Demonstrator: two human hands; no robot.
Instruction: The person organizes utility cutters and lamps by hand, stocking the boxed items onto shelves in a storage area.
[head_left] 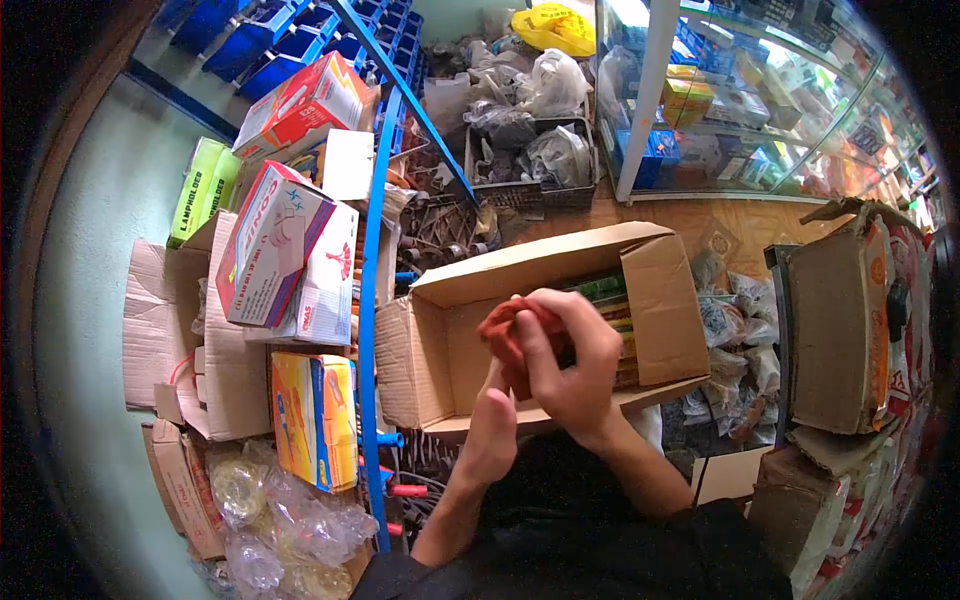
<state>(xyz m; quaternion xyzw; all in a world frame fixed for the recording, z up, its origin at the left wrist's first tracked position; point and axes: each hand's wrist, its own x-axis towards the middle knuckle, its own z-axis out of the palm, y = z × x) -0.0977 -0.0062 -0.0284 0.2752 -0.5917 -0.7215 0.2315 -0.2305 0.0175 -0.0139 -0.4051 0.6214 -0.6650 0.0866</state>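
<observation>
Rust-red cloth [503, 336], crumpled, held up over open cardbd box [668, 312].

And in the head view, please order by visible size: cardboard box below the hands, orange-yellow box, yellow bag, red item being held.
1. Cardboard box
2. Orange-yellow box
3. Yellow bag and partly covered red item: too similar to rank.

Rust red is shown by the bundle [503, 342], plain brown by the open carton [665, 320]. The upright post [369, 280] is painted bright blue. Lime green, lettered in black, is seen on the lampholder boxes [202, 190], bright yellow on the plastic bag [555, 28]. The floor [725, 232] is patterned in brown tones.
</observation>
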